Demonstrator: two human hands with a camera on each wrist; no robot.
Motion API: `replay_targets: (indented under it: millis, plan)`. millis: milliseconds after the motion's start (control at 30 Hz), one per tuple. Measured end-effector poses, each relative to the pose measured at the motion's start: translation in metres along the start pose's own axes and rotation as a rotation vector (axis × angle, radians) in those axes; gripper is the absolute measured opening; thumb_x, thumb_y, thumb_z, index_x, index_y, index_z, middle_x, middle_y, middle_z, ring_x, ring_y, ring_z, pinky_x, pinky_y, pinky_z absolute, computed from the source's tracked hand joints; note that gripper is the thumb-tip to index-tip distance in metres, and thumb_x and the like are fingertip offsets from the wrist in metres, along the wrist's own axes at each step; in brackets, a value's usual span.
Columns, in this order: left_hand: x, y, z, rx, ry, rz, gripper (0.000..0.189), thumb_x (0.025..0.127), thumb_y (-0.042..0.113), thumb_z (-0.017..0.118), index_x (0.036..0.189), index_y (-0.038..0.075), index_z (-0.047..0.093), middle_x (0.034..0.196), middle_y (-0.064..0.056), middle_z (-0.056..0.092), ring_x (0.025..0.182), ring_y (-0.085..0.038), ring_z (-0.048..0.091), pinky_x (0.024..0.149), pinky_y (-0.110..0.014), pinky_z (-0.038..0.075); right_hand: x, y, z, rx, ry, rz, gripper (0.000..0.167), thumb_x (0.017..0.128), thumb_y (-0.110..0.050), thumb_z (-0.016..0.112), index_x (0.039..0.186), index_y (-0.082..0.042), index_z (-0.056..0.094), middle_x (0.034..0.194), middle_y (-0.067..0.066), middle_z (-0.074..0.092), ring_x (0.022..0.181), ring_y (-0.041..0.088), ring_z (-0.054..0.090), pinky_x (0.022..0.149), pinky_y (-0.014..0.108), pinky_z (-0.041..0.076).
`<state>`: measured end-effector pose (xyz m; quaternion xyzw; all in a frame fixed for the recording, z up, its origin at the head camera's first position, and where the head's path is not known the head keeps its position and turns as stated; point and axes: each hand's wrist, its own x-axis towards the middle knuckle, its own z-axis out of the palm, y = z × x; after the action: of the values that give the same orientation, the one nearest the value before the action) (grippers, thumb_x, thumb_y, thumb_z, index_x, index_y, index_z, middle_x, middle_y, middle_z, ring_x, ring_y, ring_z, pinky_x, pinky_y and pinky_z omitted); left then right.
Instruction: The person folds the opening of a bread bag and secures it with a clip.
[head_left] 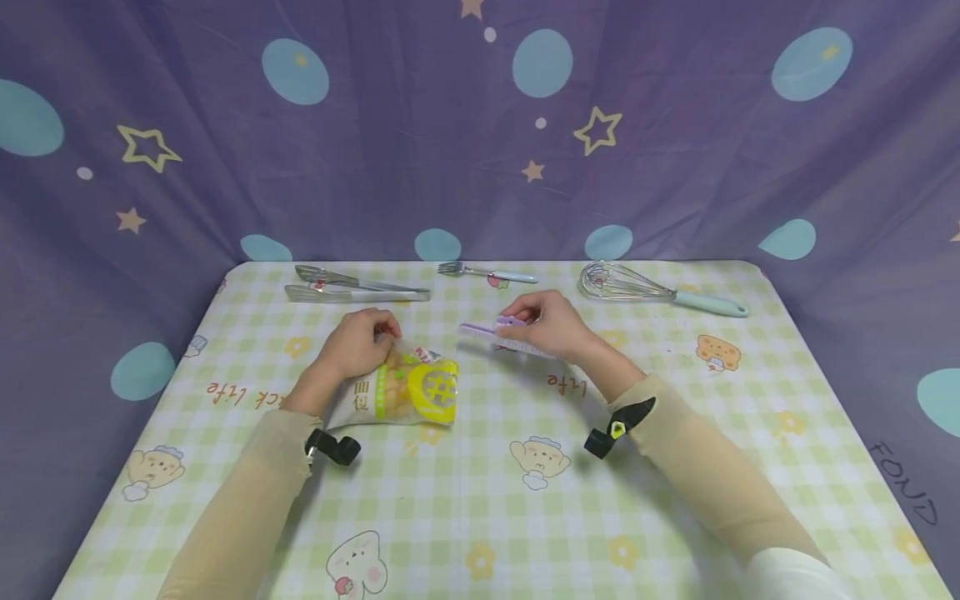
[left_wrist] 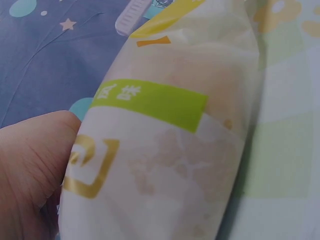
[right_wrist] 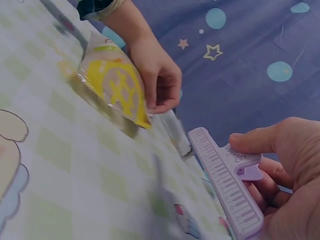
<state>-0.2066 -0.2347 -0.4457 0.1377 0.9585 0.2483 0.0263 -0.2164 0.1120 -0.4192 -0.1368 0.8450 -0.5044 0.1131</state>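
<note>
A snack bag (head_left: 408, 390) in yellow, green and white plastic stands tilted over the left half of the table. My left hand (head_left: 358, 343) pinches its upper edge between thumb and curled fingers; the left wrist view shows the bag's printed side (left_wrist: 155, 145) filling most of the picture, with the thumb at its edge. To the right of the bag, my right hand (head_left: 551, 323) holds a long lilac bag clip (right_wrist: 227, 182) by its handle, thumb on one side and fingers on the other. The clip is held apart from the bag, over the tablecloth.
Metal tongs (head_left: 356, 293) lie at the back left, a fork (head_left: 487, 272) with a pale blue handle at the back middle. A whisk (head_left: 660, 292) with a mint handle lies back right. A purple curtain (head_left: 465, 150) hangs behind the checked table (head_left: 585, 525).
</note>
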Motion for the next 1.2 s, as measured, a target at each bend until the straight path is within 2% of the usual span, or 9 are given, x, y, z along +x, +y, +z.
replay_targets:
  millis: [333,500,667,933,1067,1200]
  plan:
    - [0.0,0.0,0.0,-0.006,0.001,0.004,0.019,0.095,0.006,0.057,0.096,0.013,0.075,0.101,-0.011,0.072,0.09,-0.029,0.067,0.085,-0.051,0.055,0.004,0.005,0.024,0.013,-0.041,0.055,0.019,0.087,-0.026,0.089,0.101,-0.014,0.086,0.076,-0.006,0.069,0.072,0.012,0.056,0.066,0.024,0.044]
    - [0.0,0.0,0.001,-0.006,0.002,0.001,0.019,0.095,0.006,0.057,0.097,0.013,0.075,0.102,-0.011,0.072,0.091,-0.029,0.067,0.086,-0.05,0.055,0.006,0.007,0.033,0.006,-0.054,0.092,0.021,0.086,-0.027,0.09,0.101,-0.013,0.086,0.075,-0.005,0.073,0.068,0.009,0.06,0.064,0.022,0.047]
    - [0.0,0.001,0.0,0.0,0.007,-0.002,0.019,0.095,0.007,0.057,0.097,0.013,0.075,0.101,-0.011,0.072,0.089,-0.03,0.066,0.084,-0.049,0.054,0.008,0.006,0.038,0.04,-0.079,0.164,0.022,0.086,-0.025,0.09,0.104,-0.012,0.086,0.082,0.0,0.079,0.067,0.01,0.067,0.062,0.021,0.054]
    - [0.001,0.002,0.001,0.006,0.001,-0.007,0.019,0.095,0.007,0.057,0.097,0.013,0.075,0.101,-0.011,0.071,0.089,-0.029,0.066,0.083,-0.05,0.054,0.012,0.01,0.043,0.112,-0.084,0.259,0.024,0.085,-0.023,0.091,0.106,-0.012,0.086,0.097,0.004,0.083,0.075,0.011,0.071,0.069,0.023,0.058]
    - [0.001,0.001,0.002,0.008,0.0,-0.014,0.019,0.096,0.007,0.057,0.097,0.014,0.075,0.102,-0.011,0.071,0.089,-0.029,0.066,0.082,-0.05,0.054,0.01,0.008,0.046,0.141,-0.104,0.263,0.024,0.086,-0.022,0.091,0.106,-0.01,0.085,0.1,0.007,0.084,0.072,0.011,0.071,0.067,0.023,0.058]
    - [0.0,0.001,0.002,0.01,0.004,-0.015,0.02,0.096,0.007,0.056,0.098,0.014,0.075,0.102,-0.011,0.071,0.09,-0.03,0.067,0.083,-0.051,0.054,0.01,0.008,0.05,0.12,-0.103,0.254,0.025,0.085,-0.024,0.091,0.106,-0.011,0.086,0.099,0.006,0.084,0.073,0.01,0.07,0.066,0.021,0.056]
